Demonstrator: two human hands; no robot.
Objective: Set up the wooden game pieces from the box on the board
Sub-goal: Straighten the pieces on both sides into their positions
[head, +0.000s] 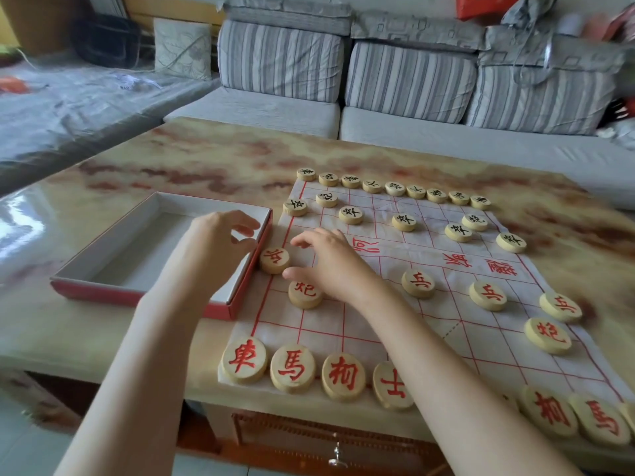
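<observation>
A glossy, marble-patterned surface (206, 159) stands before a grey striped sofa (343, 70). On it lies a white cloth board (429, 269) with red grid lines, and touching its left edge sits a red box (147, 297), its white inside bare. Black-lettered pieces (395, 188): nine in the far row, seven nearer. Red-lettered pieces (292, 368): four soldiers, two cannons, six visible in the near row. The left hand (220, 242) hovers over the box, fingers loosely curled, holding nothing. The right hand (330, 262) rests spread beside a red soldier (274, 260) at the board's left edge.
</observation>
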